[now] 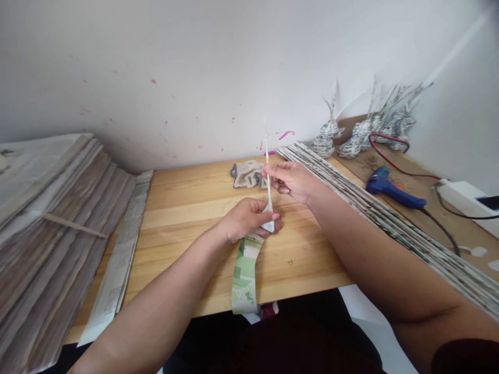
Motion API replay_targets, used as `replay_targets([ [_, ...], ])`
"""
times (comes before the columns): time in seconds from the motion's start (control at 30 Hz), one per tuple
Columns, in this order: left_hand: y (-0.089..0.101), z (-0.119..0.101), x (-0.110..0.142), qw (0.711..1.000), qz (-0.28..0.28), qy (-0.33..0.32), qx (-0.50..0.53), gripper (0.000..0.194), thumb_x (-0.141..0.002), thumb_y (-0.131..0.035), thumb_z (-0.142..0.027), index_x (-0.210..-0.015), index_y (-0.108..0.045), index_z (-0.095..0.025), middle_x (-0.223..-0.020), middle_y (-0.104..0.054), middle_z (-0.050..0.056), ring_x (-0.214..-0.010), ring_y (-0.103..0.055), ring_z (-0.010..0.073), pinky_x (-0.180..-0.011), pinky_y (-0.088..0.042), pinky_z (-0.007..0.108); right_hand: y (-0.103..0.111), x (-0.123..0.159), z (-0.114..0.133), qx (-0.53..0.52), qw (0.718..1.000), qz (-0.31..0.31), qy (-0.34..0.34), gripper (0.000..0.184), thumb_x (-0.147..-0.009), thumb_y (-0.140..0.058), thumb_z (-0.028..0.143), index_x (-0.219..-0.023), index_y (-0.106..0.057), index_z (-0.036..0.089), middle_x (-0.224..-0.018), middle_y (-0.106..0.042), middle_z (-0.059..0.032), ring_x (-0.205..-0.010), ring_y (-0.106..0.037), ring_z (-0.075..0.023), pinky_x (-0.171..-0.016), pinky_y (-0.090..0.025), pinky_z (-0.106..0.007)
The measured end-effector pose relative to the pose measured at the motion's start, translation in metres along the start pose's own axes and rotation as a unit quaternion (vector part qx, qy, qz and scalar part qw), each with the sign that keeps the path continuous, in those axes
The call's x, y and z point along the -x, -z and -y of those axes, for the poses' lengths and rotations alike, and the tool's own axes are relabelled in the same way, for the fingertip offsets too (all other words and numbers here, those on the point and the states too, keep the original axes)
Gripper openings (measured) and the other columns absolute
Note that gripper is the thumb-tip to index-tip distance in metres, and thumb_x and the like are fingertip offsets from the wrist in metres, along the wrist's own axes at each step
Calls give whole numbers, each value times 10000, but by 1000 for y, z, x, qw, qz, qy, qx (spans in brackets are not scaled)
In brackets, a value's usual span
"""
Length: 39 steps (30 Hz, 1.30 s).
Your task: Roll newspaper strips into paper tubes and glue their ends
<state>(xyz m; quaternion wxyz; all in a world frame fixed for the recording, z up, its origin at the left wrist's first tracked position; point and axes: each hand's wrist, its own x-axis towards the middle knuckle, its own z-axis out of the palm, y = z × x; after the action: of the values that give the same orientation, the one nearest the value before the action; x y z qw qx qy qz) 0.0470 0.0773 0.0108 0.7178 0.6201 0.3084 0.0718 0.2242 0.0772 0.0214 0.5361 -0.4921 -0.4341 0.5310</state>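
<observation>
My left hand (249,218) is closed on the lower end of a strip of newspaper (245,270), pinching it where it winds into a thin tube. The loose green-printed end of the strip lies on the wooden table (187,208) and hangs over its front edge. My right hand (290,179) pinches the thin rolled paper tube (267,156) higher up. The tube stands nearly upright between both hands, its tip pointing toward the wall.
A thick stack of newspapers (50,218) fills the left side, with a cut strip (120,254) beside it. Several rolled paper tubes (382,218) lie along the right. A blue glue gun (393,189), a cloth (247,174) and small woven paper pieces (362,137) sit at the back.
</observation>
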Motion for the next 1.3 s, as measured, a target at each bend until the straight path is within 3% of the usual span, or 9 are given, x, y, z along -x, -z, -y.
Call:
replay_targets([
  [0.13,-2,1,0,1000,-9,-5,-13,271,-786,-687,-392,-841,-689,-127,-815,-698,74,-623,-591,100,-602,-491,237,-4,3,1,13,1000,4,24,359,-722,-766,491,-774,-658,153,-699,-607,-25,-528,-488,-74,-368,-194,-196],
  [0.23,-4,2,0,999,-25,-12,-32,279,-781,-690,-402,-824,-683,-127,-807,-704,74,-607,-595,103,-580,-489,230,-12,5,1,17,998,-4,62,368,-753,-736,497,-723,-592,160,-648,-591,-7,-489,-470,-66,-373,-209,-196],
  [0.43,-8,4,-1,998,-53,-31,-14,418,-879,-529,-530,-942,-658,-137,-802,-712,85,-578,-608,112,-580,-511,254,-18,6,2,1,997,-20,71,425,-675,-792,502,-673,-537,162,-627,-581,7,-479,-458,-57,-384,-229,-190],
  [0.63,-10,1,1,997,-59,-31,-29,411,-877,-542,-521,-934,-666,-133,-798,-711,88,-630,-631,131,-594,-516,254,-20,7,1,-2,997,-43,69,425,-638,-828,471,-642,-534,163,-609,-581,12,-496,-461,-58,-427,-316,-191],
  [0.73,-10,-2,3,998,-46,-30,-17,394,-881,-553,-501,-922,-675,-128,-831,-719,97,-688,-650,141,-620,-524,257,-17,6,0,3,997,-43,59,411,-659,-814,482,-653,-558,161,-601,-573,9,-489,-451,-60,-403,-277,-190],
  [0.87,-9,-4,4,999,-39,-21,22,380,-886,-560,-485,-913,-669,-121,-821,-716,98,-740,-669,154,-663,-543,282,-8,4,-2,22,998,66,4,386,-768,-710,532,-785,-683,146,-684,-600,-23,-514,-469,-68,-384,-231,-195],
  [0.93,-8,-4,3,998,-38,-19,38,369,-888,-563,-476,-917,-658,-121,-809,-711,95,-726,-671,156,-656,-547,291,-5,3,-3,25,996,90,-9,361,-780,-711,502,-785,-699,141,-678,-588,-19,-518,-458,-64,-392,-237,-194],
  [1.13,-6,-4,4,998,-4,-11,70,348,-896,-556,-463,-955,-642,-131,-844,-716,108,-745,-692,180,-645,-553,302,-7,2,-6,-11,998,57,16,357,-761,-731,499,-749,-705,143,-687,-575,-13,-558,-473,-64,-423,-278,-185],
  [1.3,-5,-2,4,998,8,-7,69,317,-883,-589,-434,-946,-652,-129,-862,-716,107,-762,-691,176,-662,-554,298,-9,2,-4,-15,999,36,-16,341,-676,-806,465,-705,-706,140,-729,-612,-28,-537,-418,-52,-389,-192,-190],
])
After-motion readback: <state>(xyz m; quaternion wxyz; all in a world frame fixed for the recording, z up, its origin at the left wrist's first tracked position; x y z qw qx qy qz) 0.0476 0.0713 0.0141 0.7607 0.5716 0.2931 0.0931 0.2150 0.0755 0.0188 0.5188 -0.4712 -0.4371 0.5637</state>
